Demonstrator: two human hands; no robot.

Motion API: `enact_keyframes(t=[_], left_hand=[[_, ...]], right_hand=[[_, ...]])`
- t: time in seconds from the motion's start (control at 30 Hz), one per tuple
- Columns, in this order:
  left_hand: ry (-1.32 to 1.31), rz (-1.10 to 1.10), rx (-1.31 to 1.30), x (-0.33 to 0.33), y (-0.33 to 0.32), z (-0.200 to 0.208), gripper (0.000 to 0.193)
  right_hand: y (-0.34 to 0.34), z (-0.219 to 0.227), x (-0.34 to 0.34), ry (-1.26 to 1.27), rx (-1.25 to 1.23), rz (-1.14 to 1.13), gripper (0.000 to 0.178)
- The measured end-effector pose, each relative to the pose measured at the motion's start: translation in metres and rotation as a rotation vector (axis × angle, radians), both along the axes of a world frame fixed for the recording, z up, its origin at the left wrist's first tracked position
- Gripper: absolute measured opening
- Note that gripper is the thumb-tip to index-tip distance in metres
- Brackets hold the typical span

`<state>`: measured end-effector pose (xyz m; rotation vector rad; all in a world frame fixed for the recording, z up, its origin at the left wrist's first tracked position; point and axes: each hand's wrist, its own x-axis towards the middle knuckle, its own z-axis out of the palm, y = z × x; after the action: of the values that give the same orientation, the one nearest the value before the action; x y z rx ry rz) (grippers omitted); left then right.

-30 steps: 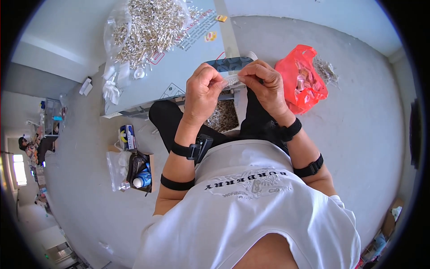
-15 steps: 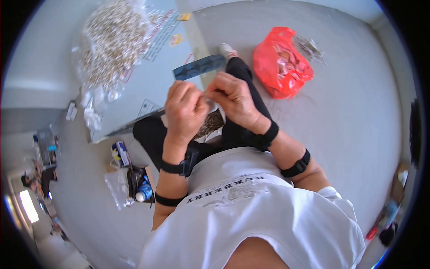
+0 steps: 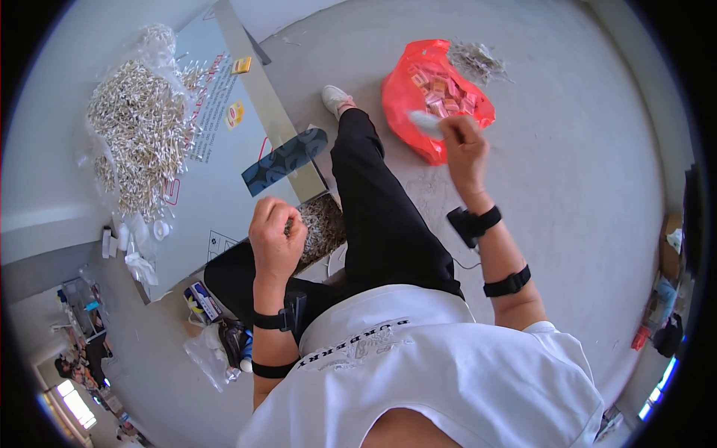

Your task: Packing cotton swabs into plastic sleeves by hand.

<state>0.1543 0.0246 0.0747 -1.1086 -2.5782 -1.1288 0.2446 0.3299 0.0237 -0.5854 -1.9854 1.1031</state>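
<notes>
Grey floor (image 3: 560, 164) and pale walls (image 3: 45, 172) surround you; one grey printed bench (image 3: 205, 205), ahead and left of your left fingers.

Right hand (image 3: 467, 157), one: your fingers drawn together, pinching one end of a small whitish packet (image 3: 424, 122), blurred, which points left from the fingertips and shows against the red bag (image 3: 397, 104); contact between packet and bag cannot be told.

Left hand (image 3: 276, 240), one: your fingers curled inward, fist-like; you cannot tell whether anything sits inside them.

Pink packets (image 3: 448, 97), many: in the red bag, just beyond your right fingers.

Pale scraps (image 3: 478, 61), one heap: on the floor, beyond the same fingers and the bag.

Short whitish-and-brown pieces (image 3: 323, 224), one mass: just right of your left fingers, partly hidden.

Dark blue patterned strip (image 3: 284, 162), one: ahead of your left fingers, at the bench edge.

Cotton swabs (image 3: 138, 134), large pile in a clear bag (image 3: 153, 45): on the bench, far left of your left fingers.

Yellow packet (image 3: 241, 65), one: on the bench, well ahead of those fingers.

Blue-and-white box (image 3: 202, 302), one: on the floor, nearer your body than your left fingers, leftward.
</notes>
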Motion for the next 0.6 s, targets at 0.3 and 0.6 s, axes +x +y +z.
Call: enact_keyframes(t=[0.3, 0.6], left_hand=[[-0.136, 0.050, -0.001, -0.011, -0.014, -0.032, 0.012], [-0.236, 0.175, -0.034, -0.020, -0.061, -0.046, 0.006]], right_hand=[[0.102, -0.092, -0.038, -0.451, 0.285, -0.075, 0.024], [0.138, -0.202, -0.044, -0.718, 0.095, -0.350, 0.015]])
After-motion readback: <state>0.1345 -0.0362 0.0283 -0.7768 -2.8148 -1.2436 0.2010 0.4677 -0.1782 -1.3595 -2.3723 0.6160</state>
